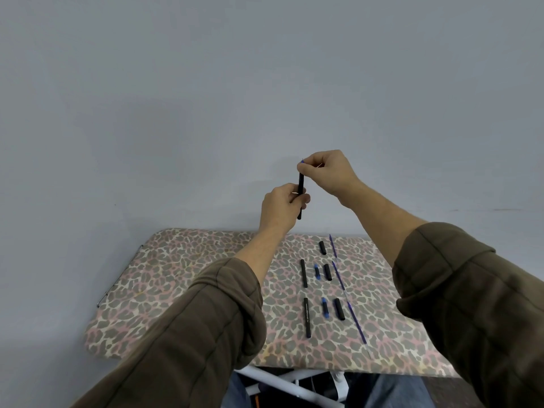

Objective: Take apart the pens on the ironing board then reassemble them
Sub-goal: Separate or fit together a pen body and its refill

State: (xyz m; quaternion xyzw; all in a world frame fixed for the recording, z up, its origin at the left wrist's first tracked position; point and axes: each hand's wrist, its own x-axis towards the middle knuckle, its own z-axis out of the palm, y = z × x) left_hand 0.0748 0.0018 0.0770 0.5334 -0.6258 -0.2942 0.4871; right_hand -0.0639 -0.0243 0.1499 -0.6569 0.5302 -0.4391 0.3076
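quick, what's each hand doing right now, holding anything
Left hand: closed around the black pen barrel, held upright.
Right hand: fingertips pinched on the barrel's blue top end.

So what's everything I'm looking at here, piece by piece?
Ironing board: one, leopard-print cover, against the wall, white legs below.
Long barrels: two, black, lying on the board's middle, one nearer than the other.
Short black pieces: three, black, in a column right of the barrels.
Blue-tipped pieces: two, blue and black, between the barrels and the short pieces.
Refills: three, thin, blue, end to end along the right.
Held pen barrel: one, black, upright above the board, blue tip at top.
Wall: grey, behind.
Left hand: grips the barrel's lower part.
Right hand: pinches its top end.
Sleeves: two, brown.
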